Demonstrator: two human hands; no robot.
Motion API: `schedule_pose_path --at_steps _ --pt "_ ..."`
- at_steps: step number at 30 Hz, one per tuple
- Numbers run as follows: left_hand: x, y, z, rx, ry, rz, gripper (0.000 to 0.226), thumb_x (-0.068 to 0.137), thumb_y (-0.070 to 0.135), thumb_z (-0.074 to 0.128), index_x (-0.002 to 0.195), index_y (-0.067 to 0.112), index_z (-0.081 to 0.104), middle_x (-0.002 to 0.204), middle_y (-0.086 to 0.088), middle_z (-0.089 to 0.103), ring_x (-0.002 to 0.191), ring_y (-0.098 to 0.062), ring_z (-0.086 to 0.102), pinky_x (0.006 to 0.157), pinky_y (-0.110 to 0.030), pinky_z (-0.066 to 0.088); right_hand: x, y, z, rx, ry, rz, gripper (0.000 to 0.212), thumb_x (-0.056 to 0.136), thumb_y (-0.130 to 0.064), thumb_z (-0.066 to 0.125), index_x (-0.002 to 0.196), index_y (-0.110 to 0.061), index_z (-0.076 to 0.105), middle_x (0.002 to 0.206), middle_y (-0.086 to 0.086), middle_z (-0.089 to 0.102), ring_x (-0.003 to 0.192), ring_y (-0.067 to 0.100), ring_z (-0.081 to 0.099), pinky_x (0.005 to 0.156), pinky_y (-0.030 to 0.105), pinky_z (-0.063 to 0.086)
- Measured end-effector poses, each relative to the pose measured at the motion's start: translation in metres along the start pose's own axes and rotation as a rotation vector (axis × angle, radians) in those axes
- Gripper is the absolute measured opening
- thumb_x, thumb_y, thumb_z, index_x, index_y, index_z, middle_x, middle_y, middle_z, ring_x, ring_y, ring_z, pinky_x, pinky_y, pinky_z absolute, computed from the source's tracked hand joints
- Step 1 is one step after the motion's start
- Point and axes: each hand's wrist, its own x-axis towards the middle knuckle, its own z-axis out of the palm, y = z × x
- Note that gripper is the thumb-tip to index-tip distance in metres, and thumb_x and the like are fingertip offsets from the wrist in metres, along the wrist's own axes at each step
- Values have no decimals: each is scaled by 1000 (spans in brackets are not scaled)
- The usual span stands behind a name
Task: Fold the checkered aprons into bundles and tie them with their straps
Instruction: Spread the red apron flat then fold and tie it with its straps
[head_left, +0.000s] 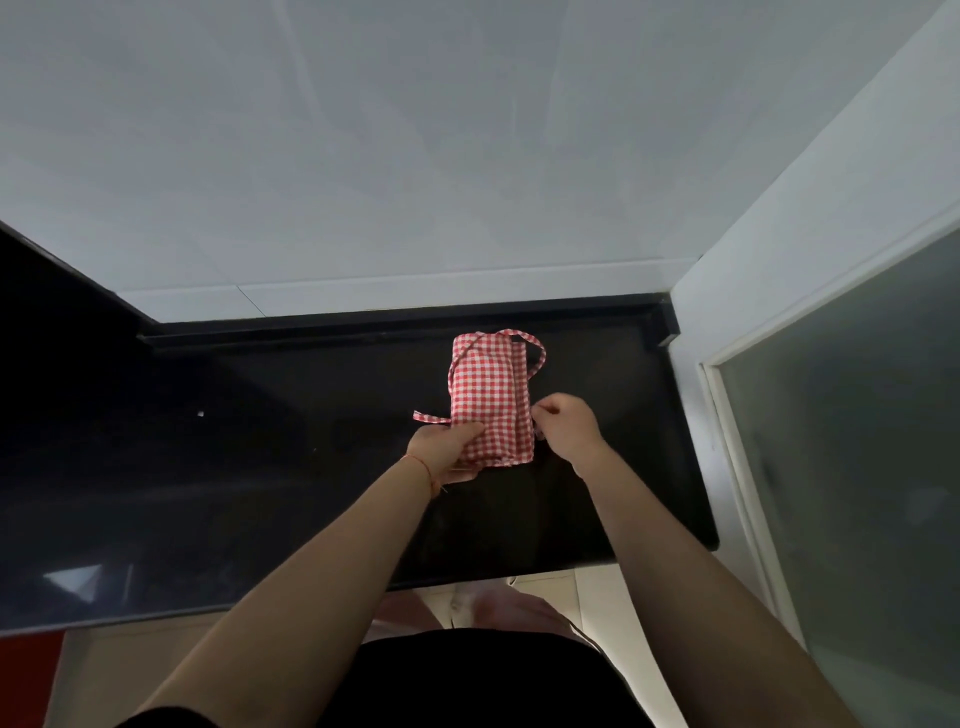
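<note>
1. Two bare forearms reach fwd from a person in a dark top, over a black countertop (260, 467).
2. Left hand (448, 451), thin red thread at the wrist, grips the near-left corner of a folded red-and-white checkered apron (491, 397); thumb on top.
3. Right hand (567, 422), fingers curled, pinches at the bundle's right edge; strap there mostly hidden.
4. Bundle lies mid-counter; one strap (532, 351) loops past its far-right corner, another end sticks out left.
5. Beyond: white wall (415, 156); frosted glass panel (857, 415) at right.
</note>
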Motion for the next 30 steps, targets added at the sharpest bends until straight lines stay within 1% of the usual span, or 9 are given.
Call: schedule_pose_path --at_steps 5,8,11,13,17,24,26,28,30 --pt "-2 9 -5 572 158 182 53 83 57 70 112 14 60 101 -3 67 90 -18 66 78 -35 60 14 -6 -12 -173 112 3 28 98 -18 56 125 -13 60 125 8 58 101 17 58 81 28 44" --pt "-3 18 -5 618 195 264 52 82 56 71 112 16 56 102 0 64 89 -15 64 78 -33 59 26 -19 -27 -58 193 -138 42 97 -14 57 139 -17 51 140 8 49 113 18 54 85 26 42" --pt "-3 22 -1 611 165 238 55 83 54 72 117 15 54 103 -2 66 86 -16 68 72 -31 62 36 -40 -28 75 21 -207 54 99 -19 57 150 -24 39 151 3 41 136 22 42 104 34 40" --pt "-2 21 0 596 183 243 60 81 52 75 122 15 51 107 -2 63 88 -17 68 76 -34 62 39 -47 -24 86 -24 -227 43 100 -22 56 142 -24 49 140 1 52 131 22 49 108 43 43" --pt "3 16 1 680 301 376 77 77 54 78 136 14 46 136 -5 47 105 -16 56 89 -33 54 41 -36 -14 -6 61 -161 11 100 -20 55 100 -21 65 105 3 69 91 17 66 86 39 58" --pt "12 11 3 892 319 575 65 81 57 72 123 10 58 146 -1 34 102 -11 51 84 -26 52 24 -27 -9 -71 119 -95 30 101 -26 52 79 -9 65 88 12 64 71 18 60 75 35 49" --pt "14 12 3 961 325 591 65 83 56 70 128 11 56 150 -2 31 113 -17 53 91 -32 53 15 -38 4 -46 50 -56 42 96 -48 55 109 -9 64 118 15 59 93 20 62 82 34 50" --pt "14 15 5 998 315 605 65 84 55 70 133 15 55 153 -2 30 123 -21 50 98 -37 52 7 -45 17 -135 -7 -2 85 85 -63 64 147 -11 37 145 12 38 128 29 48 101 43 46" --pt "15 19 3 1020 300 616 61 84 58 68 130 19 60 153 -1 32 124 -20 50 99 -37 51 3 -48 27 -222 42 -11 102 79 -60 73 153 -11 22 151 12 31 137 30 38 109 44 40"
